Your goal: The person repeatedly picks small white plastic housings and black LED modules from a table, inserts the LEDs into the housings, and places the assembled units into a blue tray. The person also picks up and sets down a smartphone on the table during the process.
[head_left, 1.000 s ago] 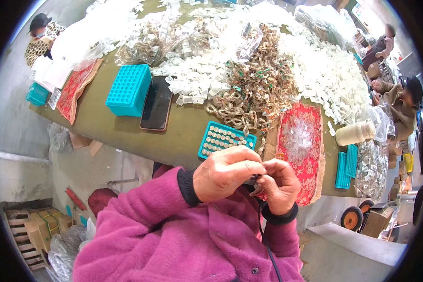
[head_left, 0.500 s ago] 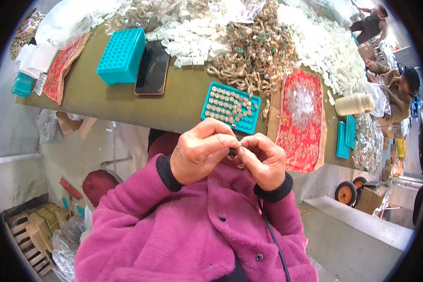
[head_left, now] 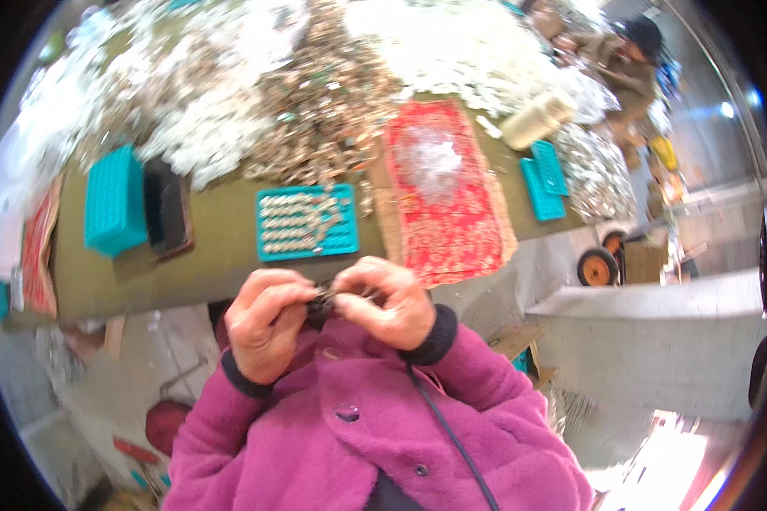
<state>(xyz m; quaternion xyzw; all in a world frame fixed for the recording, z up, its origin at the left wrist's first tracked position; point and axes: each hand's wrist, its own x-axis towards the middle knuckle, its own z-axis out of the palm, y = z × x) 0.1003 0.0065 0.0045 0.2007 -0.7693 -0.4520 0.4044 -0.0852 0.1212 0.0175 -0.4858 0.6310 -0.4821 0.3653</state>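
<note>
My left hand (head_left: pixel 268 325) and right hand (head_left: pixel 389 302) meet in front of my chest, just off the table's near edge. Both are closed, fingertips pinched around a small dark piece (head_left: pixel 322 300); its exact kind is blurred and mostly covered by fingers. Just beyond them on the table lies a turquoise tray (head_left: pixel 343 241). Rows of small round metallic pieces (head_left: pixel 288 221) fill most of it, with looser ones toward the right side.
Behind the tray spreads a heap of gold-coloured pieces (head_left: pixel 324 111), flanked by white piles (head_left: pixel 469 51). A red patterned cloth (head_left: pixel 452 247) bears clear bits. Left stand a turquoise rack (head_left: pixel 115 204) and a dark tablet-like slab (head_left: pixel 166 209). A co-worker (head_left: pixel 626 72) is at far right.
My view has swung to the right, so table and hands appear farther left, and the picture is blurrier. Both hands still pinch the small dark piece together.
</note>
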